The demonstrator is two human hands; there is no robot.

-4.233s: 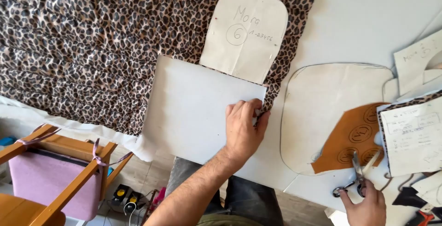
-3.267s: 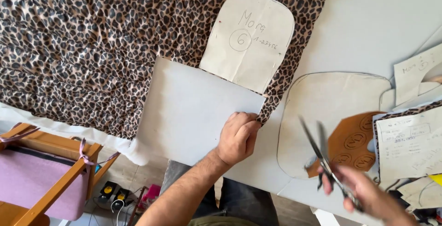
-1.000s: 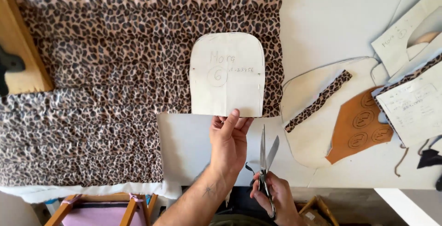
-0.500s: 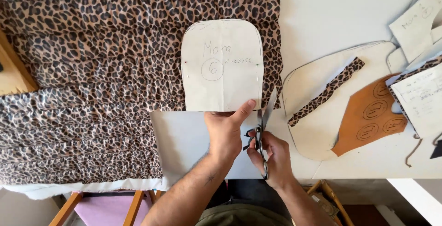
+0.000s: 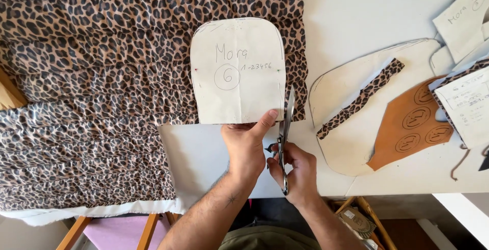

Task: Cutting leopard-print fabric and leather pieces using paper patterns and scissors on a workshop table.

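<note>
Covering the left of the white table (image 5: 367, 5), leopard-print fabric (image 5: 102, 61) carries a cream paper pattern (image 5: 237, 71). Left hand (image 5: 246, 148) presses the pattern's near edge, fingers flat. Right hand (image 5: 295, 168) grips scissors (image 5: 285, 127), blades entering beside its right edge; cutting looks barely begun.

- White table (image 5: 367, 10): leopard-print fabric (image 5: 97, 76) covers its left.
- Right: rounded cream pattern piece (image 5: 351, 143), tan leather piece (image 5: 402, 133), paper sheets (image 5: 463, 20).
</note>
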